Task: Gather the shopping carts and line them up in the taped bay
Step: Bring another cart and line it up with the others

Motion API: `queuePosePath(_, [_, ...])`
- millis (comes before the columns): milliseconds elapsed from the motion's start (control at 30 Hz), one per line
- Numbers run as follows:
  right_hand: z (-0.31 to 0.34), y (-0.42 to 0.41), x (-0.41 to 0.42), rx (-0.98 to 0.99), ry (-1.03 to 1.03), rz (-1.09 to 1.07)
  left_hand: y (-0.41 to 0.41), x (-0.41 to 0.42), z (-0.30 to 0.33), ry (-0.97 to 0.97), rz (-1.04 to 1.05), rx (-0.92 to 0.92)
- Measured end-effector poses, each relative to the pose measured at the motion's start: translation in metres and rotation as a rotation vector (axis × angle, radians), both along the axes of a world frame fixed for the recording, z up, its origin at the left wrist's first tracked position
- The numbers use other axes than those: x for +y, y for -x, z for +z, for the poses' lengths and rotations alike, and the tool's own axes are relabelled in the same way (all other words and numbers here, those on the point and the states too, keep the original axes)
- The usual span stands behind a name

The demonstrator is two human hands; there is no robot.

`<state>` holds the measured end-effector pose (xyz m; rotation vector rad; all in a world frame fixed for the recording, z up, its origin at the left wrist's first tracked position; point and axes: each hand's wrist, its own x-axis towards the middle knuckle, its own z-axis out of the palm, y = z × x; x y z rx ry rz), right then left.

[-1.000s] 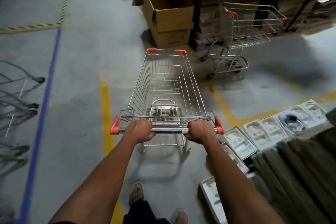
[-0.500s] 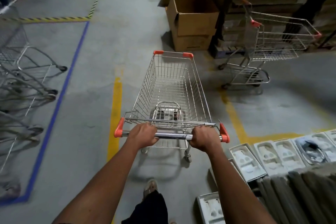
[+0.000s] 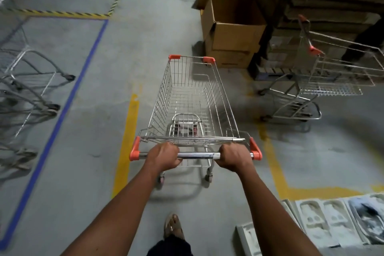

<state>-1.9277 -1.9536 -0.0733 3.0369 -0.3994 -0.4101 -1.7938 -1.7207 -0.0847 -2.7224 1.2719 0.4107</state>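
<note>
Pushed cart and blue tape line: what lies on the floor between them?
In the head view, one yellow floor stripe on bare concrete lies between the cart and the blue tape.

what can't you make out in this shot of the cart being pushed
Head view only:
- Row of grey wire carts in the blue-taped bay: cut off by left edge, blurred; count unclear.
- Second orange-cornered wire cart at right: front end cut off.
- Fingers of both hands: undersides hidden by the chrome handle bar.

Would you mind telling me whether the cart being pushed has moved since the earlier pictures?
Yes. The pushed cart has rolled forward along the yellow floor line, closer to the cardboard box.
</note>
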Motion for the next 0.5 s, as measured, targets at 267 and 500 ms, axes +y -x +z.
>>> queuePosePath(267, [-0.008,-0.106,-0.063,0.023,-0.008,0.055,-0.088,-0.052,0.003,-0.002,0.034,-0.011])
queuePosePath(500, [-0.011,-0.206,-0.124,0.004,0.004,0.116,-0.172,-0.105,0.007,0.018,0.091,0.008])
